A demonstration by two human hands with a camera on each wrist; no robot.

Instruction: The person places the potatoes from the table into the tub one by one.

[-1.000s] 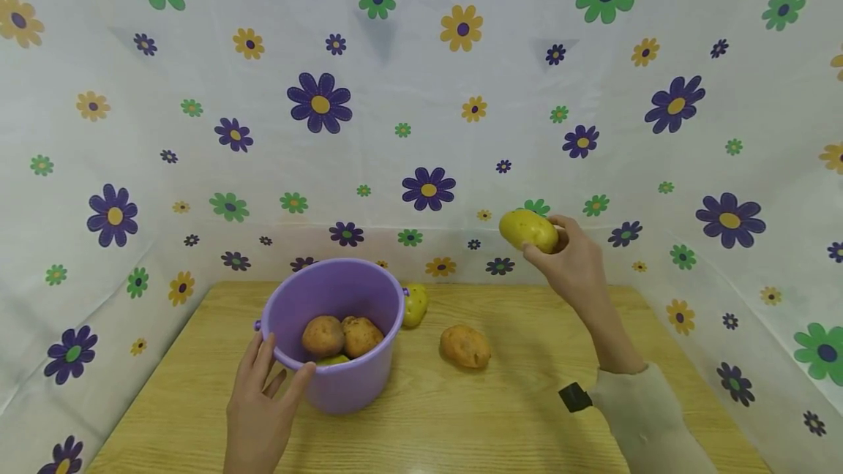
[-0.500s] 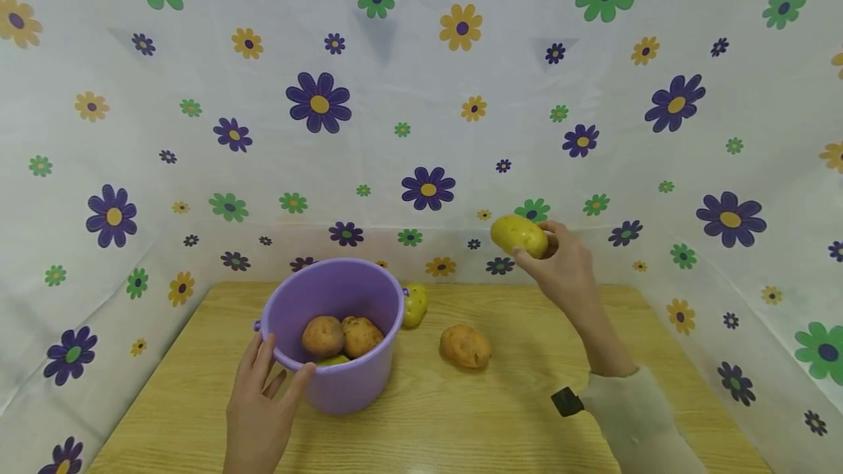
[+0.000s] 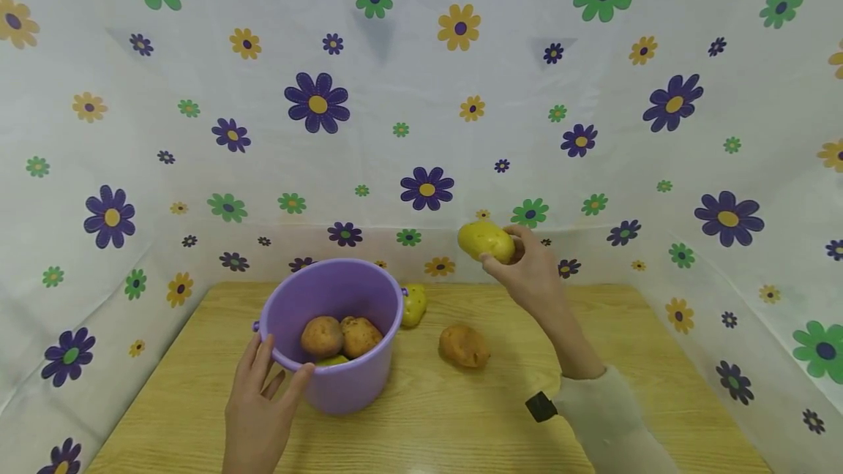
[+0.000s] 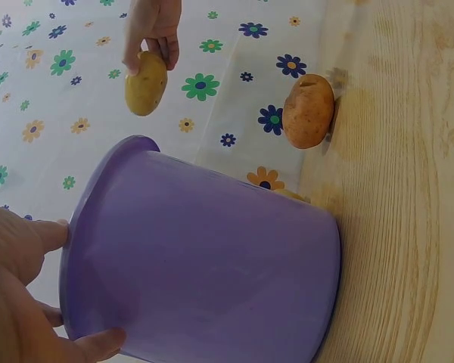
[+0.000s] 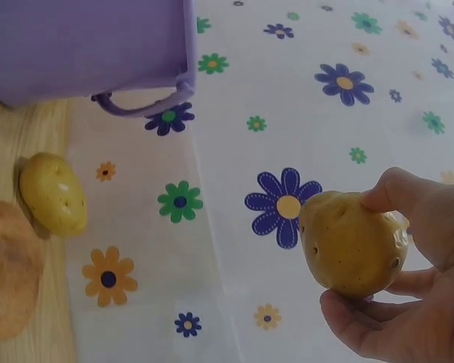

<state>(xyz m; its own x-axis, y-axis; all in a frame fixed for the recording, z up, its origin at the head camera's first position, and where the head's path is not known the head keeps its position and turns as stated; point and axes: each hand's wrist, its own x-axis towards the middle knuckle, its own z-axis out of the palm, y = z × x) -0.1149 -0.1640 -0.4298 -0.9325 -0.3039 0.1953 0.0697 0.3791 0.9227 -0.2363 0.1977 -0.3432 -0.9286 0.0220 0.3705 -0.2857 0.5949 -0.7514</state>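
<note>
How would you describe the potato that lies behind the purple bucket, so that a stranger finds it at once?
Start at the round purple plastic bucket on the light wooden table. Just behind its right rim, near the flowered backdrop, lies a small yellow-green potato. Unlike the brown-orange potato further right, it is pale yellow, and unlike the yellow potato held in the right hand, it rests on the table.

- Your left hand point(image 3: 260, 404) sits low and near you, fingers spread and curved, thumb out to the right.
- Your right hand point(image 3: 527, 269) is raised on an outstretched arm, fingertips pinched together.
</note>
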